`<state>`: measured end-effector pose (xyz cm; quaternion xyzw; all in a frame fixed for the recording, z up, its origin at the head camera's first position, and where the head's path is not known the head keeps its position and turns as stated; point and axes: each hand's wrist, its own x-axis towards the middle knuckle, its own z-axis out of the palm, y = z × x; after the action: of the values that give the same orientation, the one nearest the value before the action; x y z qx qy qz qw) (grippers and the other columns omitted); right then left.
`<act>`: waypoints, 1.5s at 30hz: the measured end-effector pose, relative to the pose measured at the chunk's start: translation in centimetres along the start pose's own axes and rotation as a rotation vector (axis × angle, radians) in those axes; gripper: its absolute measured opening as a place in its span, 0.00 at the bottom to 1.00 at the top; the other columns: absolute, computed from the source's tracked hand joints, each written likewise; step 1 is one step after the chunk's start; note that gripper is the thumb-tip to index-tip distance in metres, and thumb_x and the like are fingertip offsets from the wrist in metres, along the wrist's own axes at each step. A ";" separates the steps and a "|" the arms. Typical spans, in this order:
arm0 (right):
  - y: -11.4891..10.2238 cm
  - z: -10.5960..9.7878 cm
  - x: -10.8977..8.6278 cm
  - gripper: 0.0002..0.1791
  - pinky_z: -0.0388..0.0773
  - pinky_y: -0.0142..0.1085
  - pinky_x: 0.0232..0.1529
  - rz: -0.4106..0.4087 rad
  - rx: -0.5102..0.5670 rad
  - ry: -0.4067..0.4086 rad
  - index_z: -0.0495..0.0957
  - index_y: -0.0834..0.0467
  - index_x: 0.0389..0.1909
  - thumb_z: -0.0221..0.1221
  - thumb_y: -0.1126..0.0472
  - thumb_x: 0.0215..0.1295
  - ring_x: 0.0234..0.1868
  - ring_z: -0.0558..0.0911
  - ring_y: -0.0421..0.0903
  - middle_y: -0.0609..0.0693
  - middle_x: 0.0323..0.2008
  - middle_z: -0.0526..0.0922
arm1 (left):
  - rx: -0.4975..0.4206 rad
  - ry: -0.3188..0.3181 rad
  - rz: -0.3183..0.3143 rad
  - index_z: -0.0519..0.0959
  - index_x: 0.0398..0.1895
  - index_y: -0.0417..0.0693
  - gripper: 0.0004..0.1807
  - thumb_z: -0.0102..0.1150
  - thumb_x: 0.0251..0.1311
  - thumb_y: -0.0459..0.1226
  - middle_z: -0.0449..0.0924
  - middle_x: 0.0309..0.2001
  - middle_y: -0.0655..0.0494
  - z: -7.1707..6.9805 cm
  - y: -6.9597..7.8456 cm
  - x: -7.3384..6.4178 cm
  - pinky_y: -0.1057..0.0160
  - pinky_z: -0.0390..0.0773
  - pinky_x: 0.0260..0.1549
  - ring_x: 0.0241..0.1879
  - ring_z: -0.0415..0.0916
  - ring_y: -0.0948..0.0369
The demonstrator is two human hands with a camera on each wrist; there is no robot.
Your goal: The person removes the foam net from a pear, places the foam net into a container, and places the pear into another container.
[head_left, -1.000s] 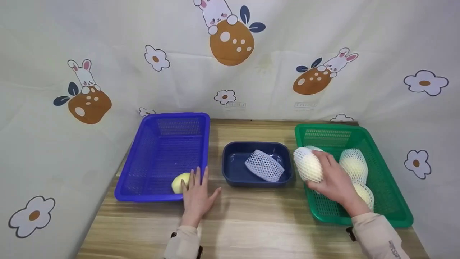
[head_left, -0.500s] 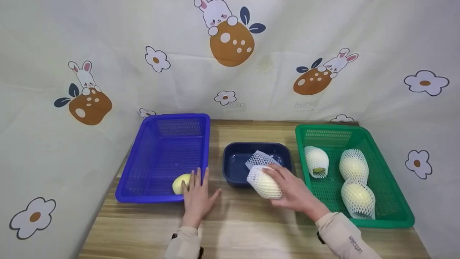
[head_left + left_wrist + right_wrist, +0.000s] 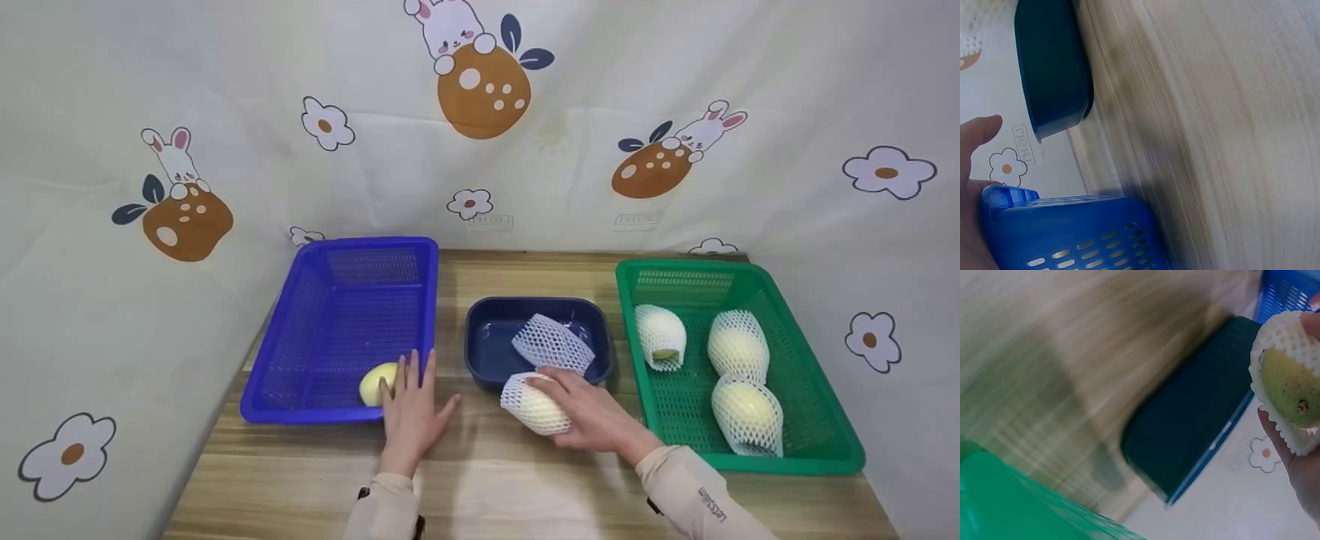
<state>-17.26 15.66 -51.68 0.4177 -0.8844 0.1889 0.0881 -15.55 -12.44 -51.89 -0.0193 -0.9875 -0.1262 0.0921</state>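
Observation:
My right hand (image 3: 592, 412) grips a mango in a white foam net (image 3: 536, 403), held over the table just in front of the navy tray (image 3: 480, 360). In the right wrist view the bare stem end of this mango (image 3: 1289, 385) shows through the net's opening. My left hand (image 3: 411, 412) lies over the near right corner of the blue basket (image 3: 259, 409), fingers spread and straight. Inside that corner is a bare yellow mango (image 3: 375, 384), partly hidden by the fingers; whether they touch it I cannot tell. A loose foam net (image 3: 551, 341) lies in the tray.
At the right stands a green basket (image 3: 795, 337) with three netted mangoes (image 3: 739, 349) in it. The wooden table (image 3: 510, 487) carries all the containers. A patterned cloth (image 3: 375, 180) hangs behind and along both sides.
My right hand has lifted the netted mango out of the green basket and carried it left, then lower, in front of the navy tray. The left hand has stayed in place.

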 end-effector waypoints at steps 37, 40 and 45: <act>0.4 4.0 -1.8 0.47 0.71 0.43 0.45 -0.089 0.039 -0.077 0.61 0.54 0.60 0.68 0.56 0.30 0.54 0.63 0.50 0.54 0.57 0.62 | -0.336 -0.152 0.414 0.76 0.42 0.42 0.19 0.58 0.50 0.46 0.76 0.38 0.50 2.4 4.3 -2.0 0.57 0.74 0.34 0.36 0.74 0.54; 0.4 4.0 -1.8 0.48 0.71 0.44 0.45 -0.082 0.045 -0.073 0.61 0.54 0.60 0.68 0.56 0.29 0.54 0.63 0.51 0.55 0.57 0.61 | -0.322 -0.195 0.405 0.74 0.47 0.40 0.24 0.58 0.50 0.47 0.76 0.43 0.47 3.3 4.5 -2.1 0.54 0.71 0.42 0.41 0.73 0.51; 0.4 4.0 -1.9 0.49 0.70 0.44 0.47 -0.082 0.037 -0.070 0.59 0.58 0.61 0.69 0.55 0.31 0.54 0.63 0.51 0.56 0.58 0.61 | -0.362 -0.216 0.401 0.70 0.53 0.41 0.29 0.60 0.49 0.47 0.74 0.46 0.45 4.4 5.0 -2.3 0.55 0.70 0.44 0.44 0.72 0.51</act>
<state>-16.40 15.59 -56.02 0.4616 -0.8653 0.1868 0.0570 -13.71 -6.52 -55.23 -0.2436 -0.9295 -0.2770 0.0045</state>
